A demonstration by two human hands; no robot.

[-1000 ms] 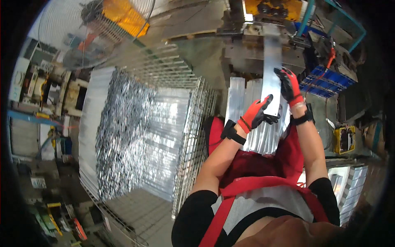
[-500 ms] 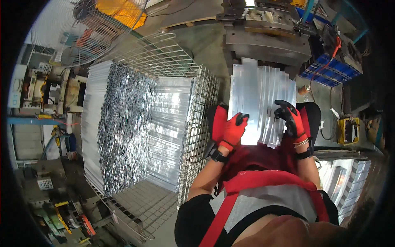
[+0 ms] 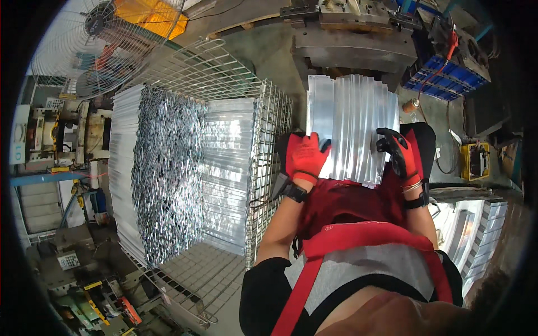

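Across my lap lies a stack of long, shiny metal strips (image 3: 353,120), overlapping side by side with uneven lower ends. My left hand (image 3: 310,155), in a red glove with dark fingertips, is at the lower left edge of the stack. Its fingers look spread, with one fingertip against the outer strip. At the opposite edge, my right hand (image 3: 399,154) in a red and black glove has its fingers bent and apart, the tips beside or touching the right-hand strips. The undersides of both hands are hidden.
To my left stands a wire mesh cage (image 3: 269,129) packed with many similar strips (image 3: 168,173). A round fan (image 3: 95,50) is beyond it. Ahead is a heavy metal machine base (image 3: 353,47), with a blue crate (image 3: 448,78) to its right. A yellow box (image 3: 475,161) is at far right.
My left hand has shifted left, off the face of the strips to their edge, and its fingers have spread. The strip standing out at the top now sits more level with the others.
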